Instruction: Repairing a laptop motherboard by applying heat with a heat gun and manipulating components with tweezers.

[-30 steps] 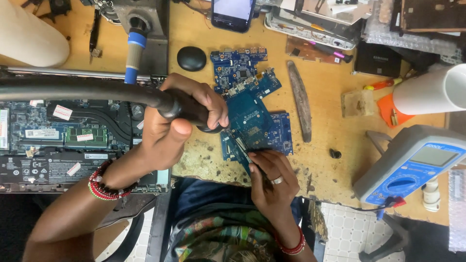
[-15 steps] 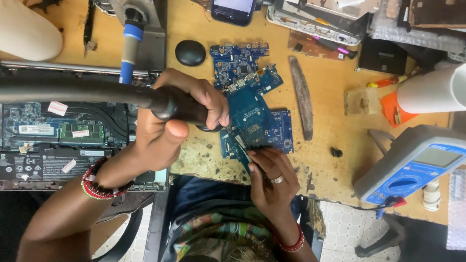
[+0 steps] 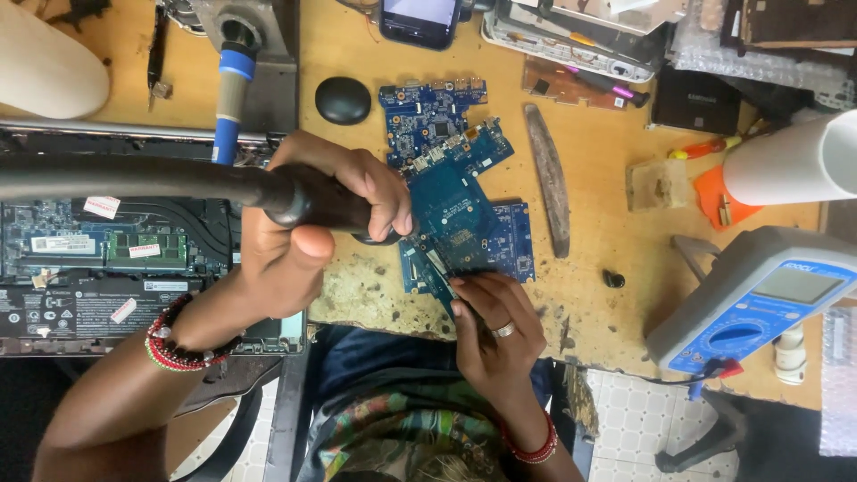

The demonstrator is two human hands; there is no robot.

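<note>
White and red stickers dot the opened laptop, far left. Left hand grips a black hot-air handle w/ fingers wrapped; right hand pinches the blue circuit board, centre bench. Blue multimeter sits right.

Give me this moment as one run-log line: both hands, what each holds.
left hand: grip on black hot-air wand | right hand: pinching tweezers at blue circuit board | workbench: multimeter at right
</note>
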